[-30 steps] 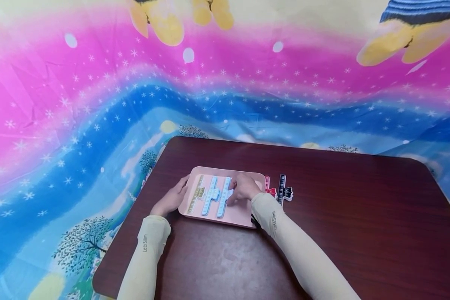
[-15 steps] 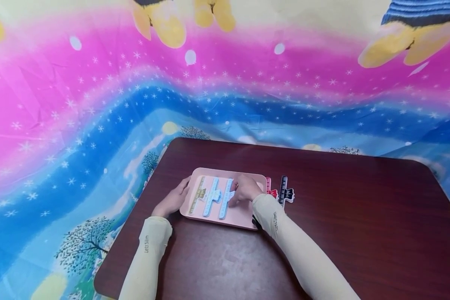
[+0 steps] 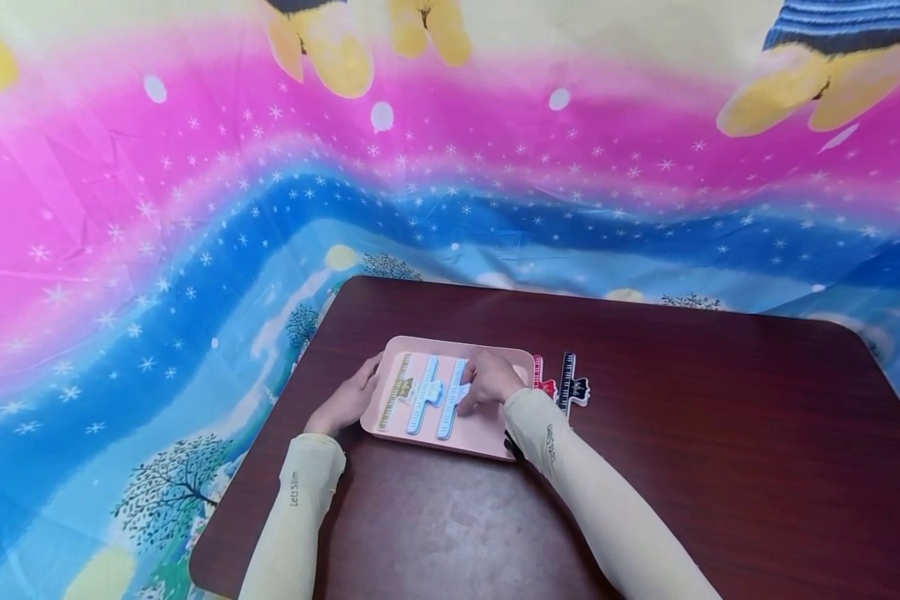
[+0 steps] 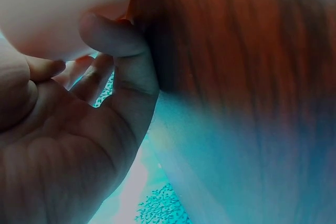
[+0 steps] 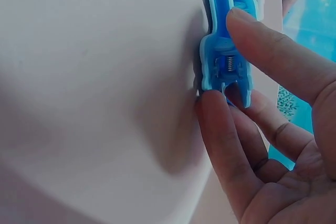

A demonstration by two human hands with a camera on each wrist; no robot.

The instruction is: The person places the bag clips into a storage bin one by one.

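Note:
A pink tray [image 3: 483, 431] on the table holds a row of clips with piano-key bars. From left to right in the head view come a gold clip [image 3: 395, 392], a blue clip [image 3: 424, 395] and a light blue clip [image 3: 450, 408]. My right hand [image 3: 491, 379] pinches the light blue clip [image 5: 224, 59] by its handle end, its thumb on one side and fingertips on the other; a metal spring shows between. My left hand [image 3: 345, 396] holds the tray's left edge, its bent fingers [image 4: 113, 38] against the pale wall; some fingertips are hidden behind it.
Just right of the tray lie a red clip [image 3: 544, 383], partly hidden by the right hand, and a black clip [image 3: 572, 383]. The dark brown table [image 3: 720, 417] has rounded corners. A patterned cloth [image 3: 435, 183] hangs behind and along its left side.
The view has shifted slightly. Both hands, the clips and the tray keep the same places relative to each other.

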